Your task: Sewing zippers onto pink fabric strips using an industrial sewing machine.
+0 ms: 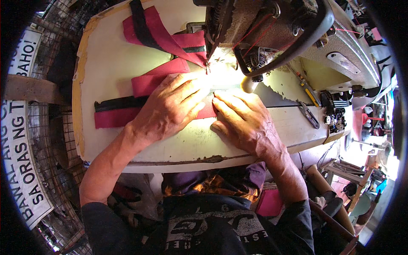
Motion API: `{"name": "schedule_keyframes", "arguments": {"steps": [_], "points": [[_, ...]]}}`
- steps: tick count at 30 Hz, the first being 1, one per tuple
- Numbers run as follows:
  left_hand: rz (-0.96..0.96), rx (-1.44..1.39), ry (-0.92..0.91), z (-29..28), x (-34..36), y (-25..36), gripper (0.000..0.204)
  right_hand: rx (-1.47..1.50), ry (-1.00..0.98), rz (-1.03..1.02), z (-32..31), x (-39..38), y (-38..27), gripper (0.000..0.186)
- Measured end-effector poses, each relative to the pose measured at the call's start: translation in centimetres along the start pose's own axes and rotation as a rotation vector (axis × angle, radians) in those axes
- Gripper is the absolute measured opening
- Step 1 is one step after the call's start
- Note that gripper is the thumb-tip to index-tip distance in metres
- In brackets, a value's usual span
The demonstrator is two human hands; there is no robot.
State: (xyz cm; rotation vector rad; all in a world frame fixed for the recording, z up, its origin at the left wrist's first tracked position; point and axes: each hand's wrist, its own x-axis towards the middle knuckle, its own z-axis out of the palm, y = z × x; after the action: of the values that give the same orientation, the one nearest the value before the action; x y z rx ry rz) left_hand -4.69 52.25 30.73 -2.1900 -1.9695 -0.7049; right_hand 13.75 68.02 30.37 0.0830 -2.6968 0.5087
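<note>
My left hand (170,108) lies flat, fingers spread, pressing red fabric strips (146,83) with a black zipper band (117,103) onto the cream sewing table (106,55). My right hand (240,121) rests beside it, fingertips pinching and holding down the red strip's end near the brightly lit needle area (210,63) of the grey sewing machine (272,29). More red strips with a black band (153,29) trail away behind the needle.
Red thread runs down the machine head. A screwdriver with a yellow handle (309,94), scissors (309,115) and small parts lie on the table's right side. Wire mesh and a white sign (21,170) stand at the left. Cluttered floor at lower right.
</note>
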Motion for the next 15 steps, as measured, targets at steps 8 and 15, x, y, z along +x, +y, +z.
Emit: {"name": "schedule_keyframes", "arguments": {"steps": [8,15], "points": [[0.026,0.034,-0.009,-0.12,0.25,-0.20,0.038,0.004,0.006,-0.012,-0.11,0.19,0.12,0.045],[-0.011,-0.016,-0.008,-0.29,0.75,-0.65,0.042,-0.016,0.037,0.034,-0.30,-0.59,0.30,0.044]]}}
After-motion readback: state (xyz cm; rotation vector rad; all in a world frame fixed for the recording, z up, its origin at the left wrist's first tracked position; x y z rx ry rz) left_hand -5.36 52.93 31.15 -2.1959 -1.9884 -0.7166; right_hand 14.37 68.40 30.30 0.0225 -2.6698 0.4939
